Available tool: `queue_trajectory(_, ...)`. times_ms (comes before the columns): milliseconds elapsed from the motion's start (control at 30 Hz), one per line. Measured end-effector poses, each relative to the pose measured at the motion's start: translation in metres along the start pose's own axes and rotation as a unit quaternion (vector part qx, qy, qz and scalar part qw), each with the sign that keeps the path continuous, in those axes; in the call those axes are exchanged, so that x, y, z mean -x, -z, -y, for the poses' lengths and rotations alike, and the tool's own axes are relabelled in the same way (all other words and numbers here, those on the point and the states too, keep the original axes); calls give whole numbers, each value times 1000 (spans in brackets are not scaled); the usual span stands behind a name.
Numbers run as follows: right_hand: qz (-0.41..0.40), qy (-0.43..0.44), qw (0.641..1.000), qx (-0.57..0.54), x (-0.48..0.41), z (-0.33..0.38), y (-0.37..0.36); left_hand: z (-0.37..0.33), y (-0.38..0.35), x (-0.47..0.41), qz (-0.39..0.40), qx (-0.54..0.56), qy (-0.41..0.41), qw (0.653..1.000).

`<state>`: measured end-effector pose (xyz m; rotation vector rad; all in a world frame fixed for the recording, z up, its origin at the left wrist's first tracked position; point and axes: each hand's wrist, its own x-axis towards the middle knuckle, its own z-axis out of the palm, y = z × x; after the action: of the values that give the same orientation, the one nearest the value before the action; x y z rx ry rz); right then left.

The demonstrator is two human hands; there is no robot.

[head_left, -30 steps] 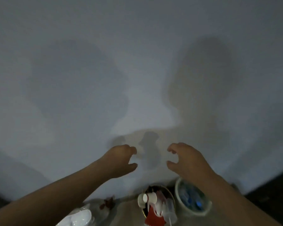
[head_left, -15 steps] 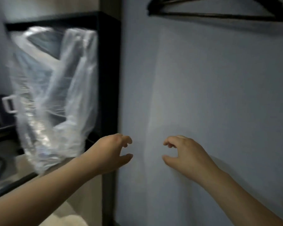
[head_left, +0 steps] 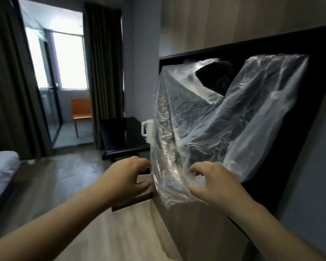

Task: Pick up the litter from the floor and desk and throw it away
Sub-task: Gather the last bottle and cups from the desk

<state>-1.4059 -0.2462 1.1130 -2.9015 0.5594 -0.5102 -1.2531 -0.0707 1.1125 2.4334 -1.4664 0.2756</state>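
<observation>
A clear, crumpled plastic bag (head_left: pixel 215 119) hangs in front of a black panel (head_left: pixel 320 76) on the wall above the light wooden desk (head_left: pixel 135 232). My left hand (head_left: pixel 128 176) is held out just left of the bag's lower edge, with its fingers loosely curled and nothing in them. In front of the bag's bottom corner my right hand (head_left: pixel 213 182) has the same half-curled pose; whether its fingertips touch the plastic I cannot tell. No other litter shows.
A white mug (head_left: pixel 147 127) stands on the desk behind the bag. A black chair (head_left: pixel 119 136) sits at the desk's far end. Beyond are dark curtains, a glass door and an orange chair (head_left: pixel 82 112). A bed corner (head_left: pixel 0 170) is at the left over wooden floor.
The view swung left from a bare wall to the desk and room. The plastic bag went from the left side to right behind my hands, which kept their half-curled pose.
</observation>
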Motion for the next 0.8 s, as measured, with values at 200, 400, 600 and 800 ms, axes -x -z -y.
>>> queue_trajectory(200, 7, 49, 999, 5, -95, 41, -41, 89, -9, -34, -13, 6, 59, 998)
queue_trajectory(400, 7, 99, 995, -2, -193, 36, -72, 143, -22, -93, -37, 5, 96, 995)
queue_trajectory(600, 5, 135, 991, -12, -304, 22, -92, 193, -22, -171, -46, -10, 136, 990)
queue_trajectory(800, 17, 159, 987, -21, -401, 25, -126, 257, -34, -232, -45, -12, 160, 986)
